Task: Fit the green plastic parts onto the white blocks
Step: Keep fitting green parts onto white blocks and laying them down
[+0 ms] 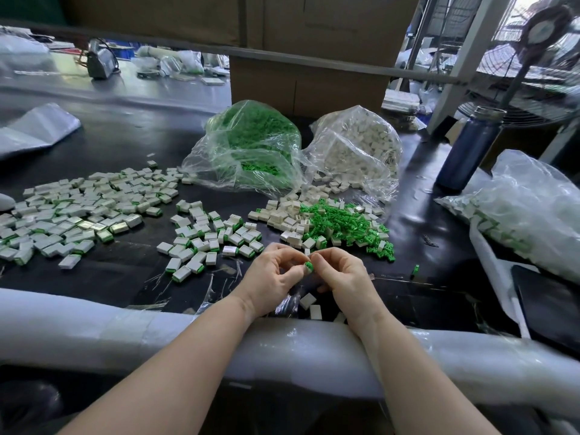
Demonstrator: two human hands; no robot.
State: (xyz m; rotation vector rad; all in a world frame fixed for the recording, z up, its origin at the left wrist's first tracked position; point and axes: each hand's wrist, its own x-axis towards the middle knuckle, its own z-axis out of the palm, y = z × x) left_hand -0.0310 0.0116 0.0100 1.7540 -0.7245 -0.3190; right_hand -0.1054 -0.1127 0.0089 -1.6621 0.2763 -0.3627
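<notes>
I judge the risk here is a skewed fit: the green part [309,266] sits pinched between my two hands just above the table [131,146], and if I press it onto a block at a tilt it may jam or pop loose and drop among the loose blocks [310,306] lying under my wrists. A slip could also scatter it into the finished pile [207,237] on my left, mixing done with undone.

My left hand [276,277] has its fingers curled in tight, thumb and forefinger closed narrowly on the piece; I cannot tell if a white block is hidden in that grip. My right hand [340,277] is likewise curled, its fingertips meeting the green part from the other side, touching the left fingertips.

Stock is close: the green heap [348,224] and white blocks [288,215] lie just beyond my hands, spilled from the green bag [251,142] and the white bag [357,146] further back, so reaching for the next pair could knock the heap
</notes>
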